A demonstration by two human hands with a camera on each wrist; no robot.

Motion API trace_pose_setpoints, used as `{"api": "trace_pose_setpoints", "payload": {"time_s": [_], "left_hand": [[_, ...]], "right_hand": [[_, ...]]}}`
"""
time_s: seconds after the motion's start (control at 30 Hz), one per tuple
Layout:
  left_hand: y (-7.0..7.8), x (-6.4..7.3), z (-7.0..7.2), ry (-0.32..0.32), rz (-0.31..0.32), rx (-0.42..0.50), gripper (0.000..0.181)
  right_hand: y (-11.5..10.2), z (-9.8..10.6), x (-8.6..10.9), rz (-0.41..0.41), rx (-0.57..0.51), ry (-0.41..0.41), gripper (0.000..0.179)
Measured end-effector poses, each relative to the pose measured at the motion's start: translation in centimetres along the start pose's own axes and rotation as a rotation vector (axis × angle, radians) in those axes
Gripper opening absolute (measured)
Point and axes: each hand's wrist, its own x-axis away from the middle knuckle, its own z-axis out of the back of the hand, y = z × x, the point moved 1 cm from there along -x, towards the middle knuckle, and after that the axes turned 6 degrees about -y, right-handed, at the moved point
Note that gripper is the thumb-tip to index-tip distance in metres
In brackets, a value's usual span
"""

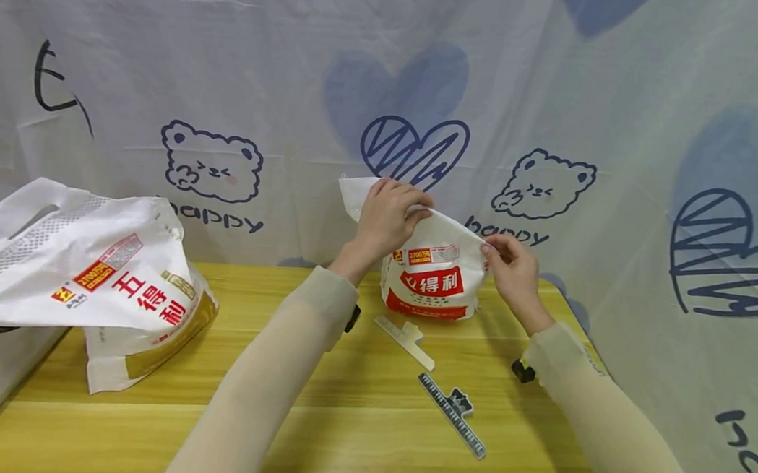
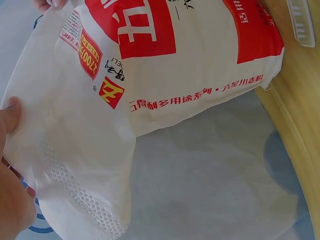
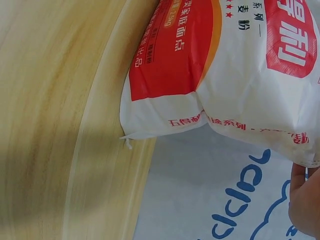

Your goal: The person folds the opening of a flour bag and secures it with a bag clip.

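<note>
The bag [image 1: 432, 269], white with red print, stands upright on the table near its back edge, its top slanting down to the person's right. The left hand [image 1: 390, 212] grips the upper part, thumb and fingers closed over the material. At the lower end of the slanting edge, the right hand [image 1: 513, 274] pinches the material between curled fingers and thumb. In the left wrist view, a dotted band crosses the loose top.

In front of the bag lie two clips, well apart from the hands: a cream clip [image 1: 406, 343] just before it, a black clip [image 1: 451, 414] nearer the person. At the left, a second bag [image 1: 135, 287], with a slot handle, leans on the table.

The table [image 1: 112, 437] is yellowish wood with long grain streaks. Behind it and at both sides hangs a pale cloth [image 1: 286, 57], creased, printed with blue hearts, outlined bears and "happy".
</note>
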Motion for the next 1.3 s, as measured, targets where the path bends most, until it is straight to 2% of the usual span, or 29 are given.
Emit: {"api": "trace_pose_setpoints", "payload": {"time_s": [0.33, 0.63, 0.9, 1.3], "left_hand": [[0.1, 0.1, -0.3, -0.024, 0.040, -0.011, 0.017], [0.1, 0.2, -0.2, -0.004, 0.029, -0.020, 0.016], [0.0, 0.3, -0.5, -0.018, 0.042, -0.027, 0.016], [0.0, 0.5, -0.6, -0.004, 0.029, -0.010, 0.015]], "right_hand": [[-0.4, 0.2, 0.3, -0.019, -0.025, -0.006, 0.026], [-0.2, 0.5, 0.7, -0.043, -0.076, -0.011, 0.039], [0.2, 1.2, 1.7, 0.001, -0.101, -0.010, 0.044], [0.0, 2.1, 4.3, 0.012, -0.111, -0.020, 0.044]]}}
